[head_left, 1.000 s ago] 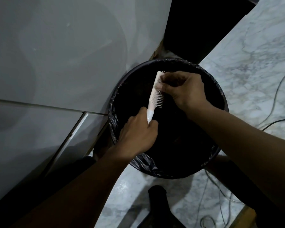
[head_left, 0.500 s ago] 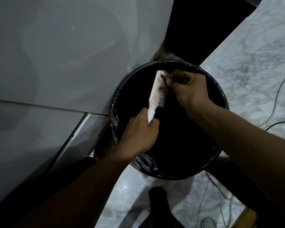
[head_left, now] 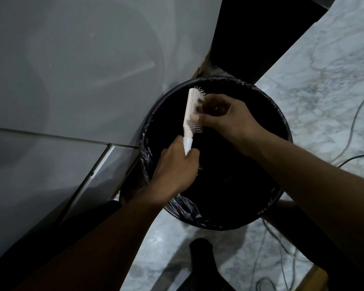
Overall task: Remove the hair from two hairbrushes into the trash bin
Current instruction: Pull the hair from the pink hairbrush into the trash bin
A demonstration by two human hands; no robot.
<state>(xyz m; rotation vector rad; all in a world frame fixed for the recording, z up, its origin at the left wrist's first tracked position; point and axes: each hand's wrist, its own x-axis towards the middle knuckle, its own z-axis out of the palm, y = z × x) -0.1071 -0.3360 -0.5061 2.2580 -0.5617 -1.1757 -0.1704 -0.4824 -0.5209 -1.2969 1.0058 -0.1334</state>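
One hairbrush [head_left: 190, 114] (left hand [head_left: 174, 171] gripping its handle [head_left: 187, 143]) hangs over the trash bin [head_left: 189, 211] while the right hand [head_left: 225, 116], pinching the bristles [head_left: 198, 128], now rakes nearer from the far tip, stripping hair.

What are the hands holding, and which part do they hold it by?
The left hand grips the white hairbrush by its handle. The right hand is at the bristles; whether it pinches hair is unclear.

My left hand [head_left: 177, 171], bare, at the near-left rim of the trash bin [head_left: 189, 208], my right hand [head_left: 229, 116], bare, over its far half, both forearms [head_left: 303, 175] uncovered as far as they show, right fingertips [head_left: 208, 102] blurred
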